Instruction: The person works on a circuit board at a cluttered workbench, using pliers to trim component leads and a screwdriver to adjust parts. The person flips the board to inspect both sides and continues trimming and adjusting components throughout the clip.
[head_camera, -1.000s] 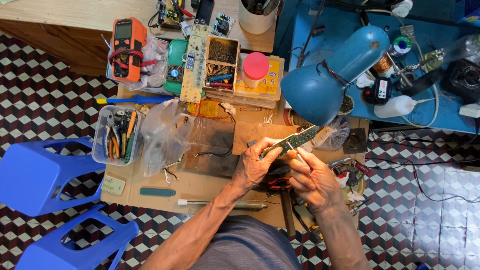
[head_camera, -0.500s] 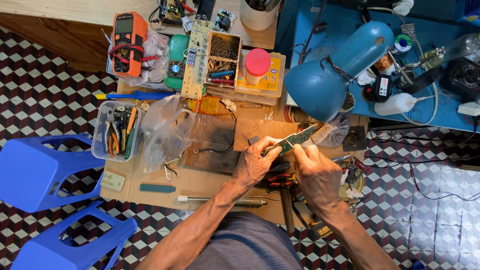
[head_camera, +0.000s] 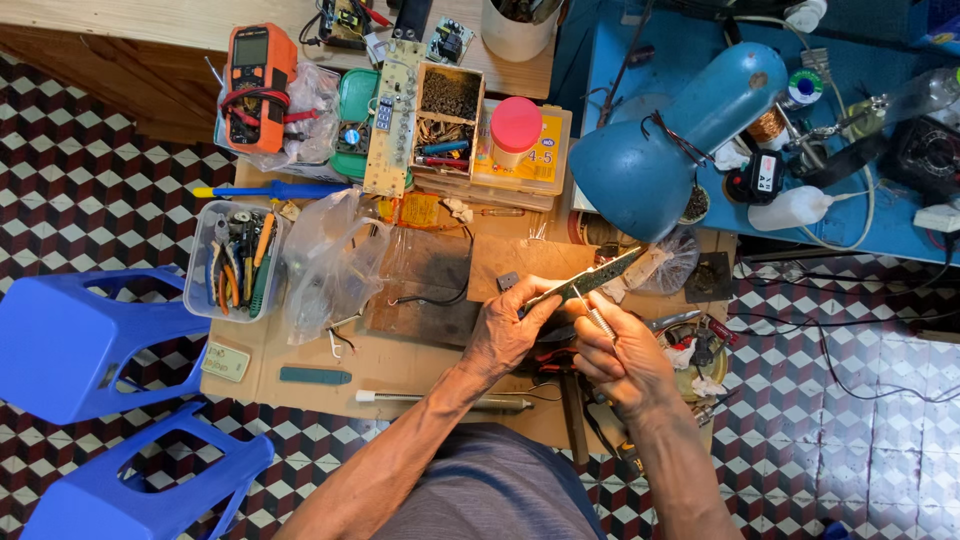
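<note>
While I look down from the head view: both my hands meet over the cluttered tabletop (head_camera: 400, 365), just below the blue lamp (head_camera: 670, 150).
Left hand (head_camera: 505, 335): my grip is closed on the near end of a narrow green circuit board (head_camera: 590, 280), thumb on top and fingers curled under. The board slants up and away toward the lamp shade.
Right hand (head_camera: 620, 360): my grip is wrapped around a slim tool with a coiled metal section (head_camera: 600, 322). Its tip points up at the underside of the board; whether it touches I cannot tell.
Change, board: over the last second it has hardly shifted. It has the same tilt and sits in the same spot under the lamp.
Change, hands: the right hand has stayed tucked against the left, with only a small wobble in height. The left wrist has not moved.
What that suggests: I judge this to be steady, close work on one point of the board, not a move to a new spot.
Under my hands: red-handled pliers (head_camera: 550, 355) lie on the tabletop, partly hidden.
Off to my left: a crumpled clear bag (head_camera: 335, 260), a clear tub of hand tools (head_camera: 235, 260) and an orange multimeter (head_camera: 258, 72), all well apart from my hands and unchanged.
</note>
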